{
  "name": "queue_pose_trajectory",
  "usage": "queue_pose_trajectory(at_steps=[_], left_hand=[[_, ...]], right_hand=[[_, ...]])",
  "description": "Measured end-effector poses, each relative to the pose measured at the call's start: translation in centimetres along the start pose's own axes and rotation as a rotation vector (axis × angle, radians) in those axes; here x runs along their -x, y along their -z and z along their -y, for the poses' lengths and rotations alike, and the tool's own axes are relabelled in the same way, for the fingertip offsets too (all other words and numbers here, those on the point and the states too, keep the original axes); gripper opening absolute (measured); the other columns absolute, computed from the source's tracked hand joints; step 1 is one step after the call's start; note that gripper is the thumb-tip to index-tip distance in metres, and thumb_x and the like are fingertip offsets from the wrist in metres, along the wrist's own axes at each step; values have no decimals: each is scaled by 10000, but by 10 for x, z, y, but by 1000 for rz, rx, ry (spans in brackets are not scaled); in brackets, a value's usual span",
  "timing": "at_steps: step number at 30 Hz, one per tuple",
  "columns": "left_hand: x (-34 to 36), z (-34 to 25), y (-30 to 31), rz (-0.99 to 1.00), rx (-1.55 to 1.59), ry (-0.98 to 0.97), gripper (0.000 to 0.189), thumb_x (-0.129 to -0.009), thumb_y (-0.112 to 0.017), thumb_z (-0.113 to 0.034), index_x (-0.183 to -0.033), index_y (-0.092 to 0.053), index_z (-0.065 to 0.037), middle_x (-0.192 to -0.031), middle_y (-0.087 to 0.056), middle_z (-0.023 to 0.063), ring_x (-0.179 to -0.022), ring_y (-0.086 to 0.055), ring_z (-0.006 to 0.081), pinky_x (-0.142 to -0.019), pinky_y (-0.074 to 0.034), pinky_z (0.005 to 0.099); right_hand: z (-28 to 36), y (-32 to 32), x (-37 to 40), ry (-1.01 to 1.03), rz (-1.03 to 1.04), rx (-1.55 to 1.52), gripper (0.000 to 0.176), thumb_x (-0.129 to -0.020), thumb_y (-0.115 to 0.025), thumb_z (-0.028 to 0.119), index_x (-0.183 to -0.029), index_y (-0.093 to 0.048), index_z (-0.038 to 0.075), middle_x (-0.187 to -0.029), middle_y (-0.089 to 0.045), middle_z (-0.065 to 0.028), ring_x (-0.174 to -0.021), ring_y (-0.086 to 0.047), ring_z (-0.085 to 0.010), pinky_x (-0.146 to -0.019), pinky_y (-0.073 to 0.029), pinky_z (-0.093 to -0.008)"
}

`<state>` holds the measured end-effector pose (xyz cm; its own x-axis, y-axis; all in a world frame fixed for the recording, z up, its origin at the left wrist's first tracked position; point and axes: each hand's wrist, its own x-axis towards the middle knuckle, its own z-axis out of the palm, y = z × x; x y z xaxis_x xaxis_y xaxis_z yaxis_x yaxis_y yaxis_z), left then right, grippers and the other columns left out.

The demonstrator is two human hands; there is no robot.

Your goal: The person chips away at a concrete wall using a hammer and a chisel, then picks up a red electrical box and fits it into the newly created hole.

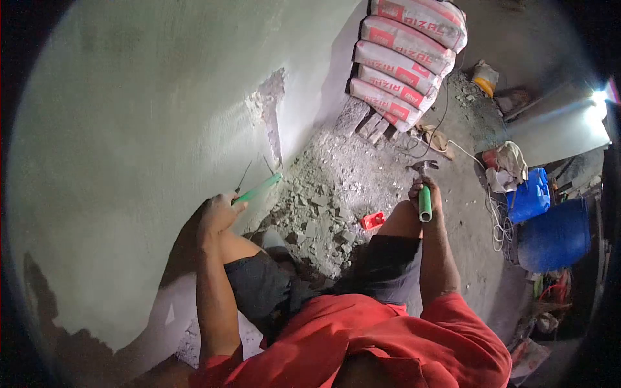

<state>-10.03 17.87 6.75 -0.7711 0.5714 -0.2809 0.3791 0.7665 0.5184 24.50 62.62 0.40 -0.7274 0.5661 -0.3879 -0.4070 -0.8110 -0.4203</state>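
My left hand [222,215] is closed around a green tube [259,188], whose far end lies close by the foot of the wall [162,116]. A thin dark rod [244,176] sticks up beside the fingers. Above the tube's end, a rough chipped groove [272,113] runs down the wall. Off to the right, my right hand [425,191] grips a claw hammer [425,205] high up, just under its metal head, with the green handle pointing back toward me. Broken rubble [314,213] lies on the floor between the hands.
Stacked cement bags [407,55] stand by the wall ahead. A small red box [372,221] sits near my right knee. On the right are a blue container [529,194], a blue drum [555,234] and a loose cable [501,226] on the floor.
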Motion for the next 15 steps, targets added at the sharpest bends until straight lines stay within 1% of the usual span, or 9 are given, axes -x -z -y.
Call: queue_pose_trajectory(at_steps=[2, 3, 4, 5, 6, 9, 11, 13, 15], left_hand=[[5, 1, -3, -6, 34, 7, 398, -870, -685, -334, -1116, -676, -21, -1007, -686, 237, -945, -677, 371, -828, -513, 443], [9, 1, -5, -61, 4, -33, 389, -870, -685, -328, -1104, -676, -17, -997, -688, 234, -930, -680, 371, -817, -514, 442], [12, 0, -5, -117, -25, -73, 380, -869, -684, -321, -1093, -677, -14, -988, -690, 231, -916, -682, 371, -807, -516, 441], [13, 0, -6, -118, -18, -66, 380, -869, -684, -321, -1093, -677, -14, -988, -690, 231, -916, -682, 371, -807, -516, 441], [14, 0, -7, -123, 2, -79, 371, -868, -684, -316, -1076, -675, -9, -977, -691, 227, -898, -683, 367, -793, -516, 440], [11, 6, -13, -127, 37, -92, 356, -866, -684, -308, -1045, -670, -1, -954, -693, 220, -871, -683, 361, -767, -515, 441], [15, -3, -10, -123, 49, -99, 350, -865, -684, -306, -1032, -666, 1, -941, -693, 217, -862, -682, 359, -756, -514, 442], [20, -14, -5, -68, 69, -17, 353, -864, -685, -309, -1027, -661, 4, -925, -691, 218, -860, -681, 362, -753, -513, 444], [18, -10, -11, -89, 68, -22, 358, -864, -683, -317, -1027, -662, 1, -922, -691, 215, -859, -681, 362, -755, -514, 442]], right_hand=[[0, 1, 0, 62, -34, 101, 121, -929, -555, 176, -841, -513, 106, -720, -513, 6, -602, -539, -110, -548, -451, -283], [0, 1, 2, 56, -35, 106, 121, -929, -555, 176, -841, -513, 106, -720, -513, 6, -602, -539, -110, -548, -451, -283], [-1, -4, 8, 95, -86, 235, 123, -925, -567, 184, -845, -518, 104, -711, -516, 5, -578, -534, -112, -529, -452, -278], [-1, -9, 12, 133, -136, 365, 126, -920, -578, 191, -850, -522, 102, -702, -519, 4, -555, -529, -113, -509, -452, -274], [-1, -10, 11, 128, -133, 374, 126, -920, -578, 191, -850, -522, 102, -702, -519, 4, -555, -529, -113, -509, -452, -274], [-3, -13, 12, 203, -233, 666, 151, -888, -628, 217, -888, -561, 81, -656, -531, -4, -504, -521, -135, -469, -456, -280], [-2, -9, 10, 216, -256, 721, 150, -888, -627, 216, -893, -567, 79, -662, -533, -6, -510, -526, -132, -465, -457, -282], [0, -4, 9, 235, -280, 772, 149, -888, -627, 215, -898, -572, 77, -668, -535, -7, -515, -531, -130, -461, -458, -285], [5, -1, 7, 192, -272, 850, 160, -886, -628, 214, -916, -573, 67, -675, -538, -10, -520, -535, -127, -461, -465, -286]])
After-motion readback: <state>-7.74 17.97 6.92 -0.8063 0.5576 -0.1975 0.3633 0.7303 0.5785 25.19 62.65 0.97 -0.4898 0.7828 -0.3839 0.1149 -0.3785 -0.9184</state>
